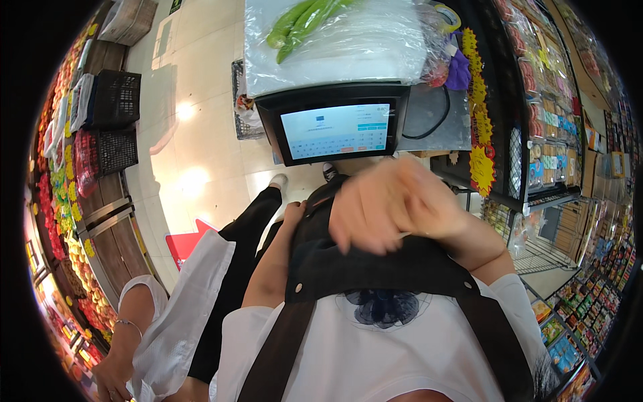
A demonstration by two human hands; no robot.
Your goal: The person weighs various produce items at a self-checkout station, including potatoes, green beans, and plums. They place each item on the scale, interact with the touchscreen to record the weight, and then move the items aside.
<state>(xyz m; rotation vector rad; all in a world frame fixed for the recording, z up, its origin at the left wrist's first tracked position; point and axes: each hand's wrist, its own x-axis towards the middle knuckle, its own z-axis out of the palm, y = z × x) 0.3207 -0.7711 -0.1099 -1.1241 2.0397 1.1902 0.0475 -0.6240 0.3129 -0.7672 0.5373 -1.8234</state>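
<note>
My right hand [397, 206] is raised in front of my dark apron [346, 271], its fingers curled and blurred by motion. Whether anything is inside it I cannot tell. Low at my left side, my left hand [295, 211] is beside the apron, its fingers partly hidden. Ahead stands a scale with a lit touchscreen [336, 131] bearing writing and an on-screen keyboard. Behind the screen, clear plastic film covers the scale's weighing platform [341, 63]. Long green vegetables [306, 25], apparently in a clear plastic bag, lie on the platform's far part.
Right of the scale are a tape roll [448, 19], a purple bag [458, 70] and a black cable [442, 118]. Yellow price tags [481, 125] edge a packaged-food shelf [550, 115]. A person in a white shirt [183, 301] stands close at left. Black crates [114, 100] line the produce display.
</note>
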